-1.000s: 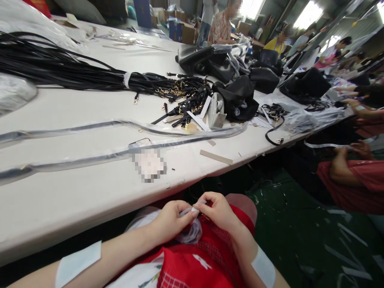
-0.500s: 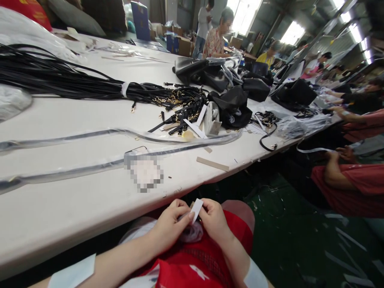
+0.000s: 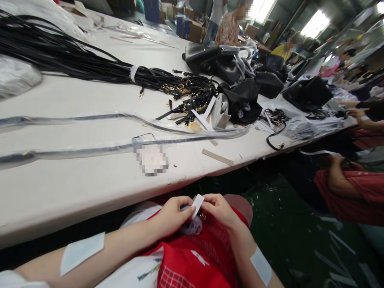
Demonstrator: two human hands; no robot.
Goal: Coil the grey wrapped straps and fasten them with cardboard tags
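Observation:
Over my lap, my left hand pinches a short white strip between thumb and fingers. My right hand is closed at the strip's right edge, fingertips against it. A narrow brown edge shows behind the strip. Below the hands, crumpled clear plastic rests on the red apron, and a small gold clasp hangs under my right fingers. What lies inside my left palm is partly hidden.
The white table carries plastic-sleeved straps, a bundle of black straps with gold clasps, a blurred-out object and a beige strip. Black bags lie farther back. A person in a red sleeve sits at right.
The view has shifted, so the table things appear higher and slightly to the right. Both hands still hold the white strip, and the gold clasp below them now shows more clearly.

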